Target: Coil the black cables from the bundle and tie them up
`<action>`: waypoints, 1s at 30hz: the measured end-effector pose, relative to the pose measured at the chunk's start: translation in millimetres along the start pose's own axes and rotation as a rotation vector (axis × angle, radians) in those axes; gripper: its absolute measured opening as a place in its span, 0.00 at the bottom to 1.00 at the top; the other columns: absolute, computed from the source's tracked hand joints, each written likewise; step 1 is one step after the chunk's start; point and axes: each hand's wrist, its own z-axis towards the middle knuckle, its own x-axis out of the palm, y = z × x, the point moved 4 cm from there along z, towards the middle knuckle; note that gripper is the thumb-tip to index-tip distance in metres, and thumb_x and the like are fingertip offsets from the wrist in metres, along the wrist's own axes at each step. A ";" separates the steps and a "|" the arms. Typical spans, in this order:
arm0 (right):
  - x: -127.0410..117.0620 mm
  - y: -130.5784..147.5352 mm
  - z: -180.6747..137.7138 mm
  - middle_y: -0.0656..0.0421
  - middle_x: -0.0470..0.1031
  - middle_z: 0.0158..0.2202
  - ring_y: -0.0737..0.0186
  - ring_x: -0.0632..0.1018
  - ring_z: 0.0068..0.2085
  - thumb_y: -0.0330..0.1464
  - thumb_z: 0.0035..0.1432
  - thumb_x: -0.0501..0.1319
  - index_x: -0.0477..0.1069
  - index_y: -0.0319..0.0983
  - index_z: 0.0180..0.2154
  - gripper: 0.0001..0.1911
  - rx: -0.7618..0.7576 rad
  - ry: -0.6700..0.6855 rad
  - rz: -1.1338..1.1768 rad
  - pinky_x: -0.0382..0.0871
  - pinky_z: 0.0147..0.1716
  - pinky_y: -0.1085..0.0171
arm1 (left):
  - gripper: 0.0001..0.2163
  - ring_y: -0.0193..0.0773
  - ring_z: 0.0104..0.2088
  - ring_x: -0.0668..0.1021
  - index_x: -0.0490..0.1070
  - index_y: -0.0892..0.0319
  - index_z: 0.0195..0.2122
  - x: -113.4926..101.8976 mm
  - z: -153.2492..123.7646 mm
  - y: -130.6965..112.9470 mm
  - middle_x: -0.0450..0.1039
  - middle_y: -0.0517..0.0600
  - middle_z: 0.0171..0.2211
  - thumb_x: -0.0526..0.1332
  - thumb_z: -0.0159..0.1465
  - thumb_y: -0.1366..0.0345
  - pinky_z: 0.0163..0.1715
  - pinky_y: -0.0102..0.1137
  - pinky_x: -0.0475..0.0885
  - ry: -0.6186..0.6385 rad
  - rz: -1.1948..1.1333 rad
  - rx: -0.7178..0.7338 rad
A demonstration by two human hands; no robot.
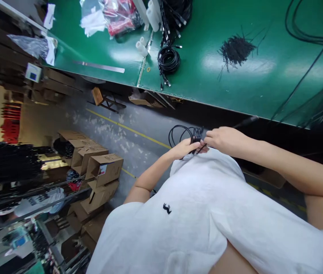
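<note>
Close to my white shirt, both hands hold a small coil of black cable (pixel 180 134) below the edge of the green table (pixel 207 83). My left hand (pixel 184 148) is closed round the bunched part of the coil, whose loops stick out to the left. My right hand (pixel 224 139) is closed too, pinching a thin black strand (pixel 202 148) at the bundle, fingertips touching the left hand's.
On the table lie a finished black cable coil (pixel 168 59), a heap of black ties (pixel 236 49), plastic bags (pixel 115 17), white rolls (pixel 152 13), a metal ruler (pixel 100 67) and long black cables (pixel 315 38) on the right. Cardboard boxes (pixel 104 169) stand on the floor to the left.
</note>
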 end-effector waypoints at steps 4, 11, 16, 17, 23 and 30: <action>-8.5 -3.5 6.8 0.50 0.75 0.39 0.59 0.75 0.33 0.34 0.67 0.54 0.73 0.35 0.39 0.11 0.085 -0.090 -0.032 0.60 0.32 0.61 | 0.23 0.32 0.26 0.72 0.74 0.65 0.40 9.9 -11.2 4.2 0.70 0.47 0.24 0.70 0.56 0.48 0.37 0.34 0.72 0.183 -0.016 -0.070; -9.5 34.9 26.5 0.53 0.74 0.54 0.56 0.72 0.57 0.24 0.66 0.49 0.71 0.41 0.51 0.18 -0.347 -0.251 0.072 0.59 0.57 0.51 | 0.20 0.33 0.24 0.66 0.76 0.61 0.31 35.0 -34.8 -8.7 0.65 0.47 0.22 0.72 0.52 0.47 0.23 0.32 0.63 0.561 0.112 -0.181; -1.2 27.1 46.0 0.55 0.75 0.31 0.61 0.74 0.33 0.29 0.62 0.56 0.72 0.37 0.37 0.07 0.051 -0.028 0.179 0.59 0.30 0.65 | 0.21 0.27 0.18 0.62 0.71 0.62 0.29 8.5 -44.6 -19.3 0.58 0.41 0.17 0.72 0.52 0.48 0.18 0.27 0.58 0.153 0.053 -0.105; -0.9 23.6 47.3 0.55 0.75 0.30 0.61 0.74 0.32 0.31 0.62 0.57 0.72 0.38 0.37 0.06 0.142 -0.003 0.227 0.56 0.28 0.66 | 0.21 0.26 0.18 0.64 0.71 0.63 0.30 1.2 -46.2 -20.9 0.61 0.42 0.17 0.73 0.52 0.50 0.19 0.26 0.60 0.077 0.072 -0.059; 16.5 -2.2 43.9 0.61 0.74 0.32 0.63 0.74 0.34 0.41 0.48 0.71 0.74 0.41 0.41 0.19 0.357 -0.101 1.161 0.67 0.35 0.64 | 0.16 0.21 0.14 0.56 0.68 0.62 0.28 -27.3 -48.8 -29.2 0.52 0.36 0.15 0.70 0.59 0.56 0.14 0.20 0.53 -0.078 -0.204 0.046; 78.4 16.4 43.2 0.66 0.68 0.31 0.74 0.68 0.27 0.40 0.44 0.73 0.71 0.41 0.40 0.21 0.592 -1.036 2.241 0.76 0.44 0.63 | 0.14 0.21 0.14 0.53 0.68 0.63 0.29 -44.2 -19.2 -38.3 0.47 0.37 0.17 0.58 0.70 0.61 0.13 0.17 0.51 -0.303 -0.534 0.226</action>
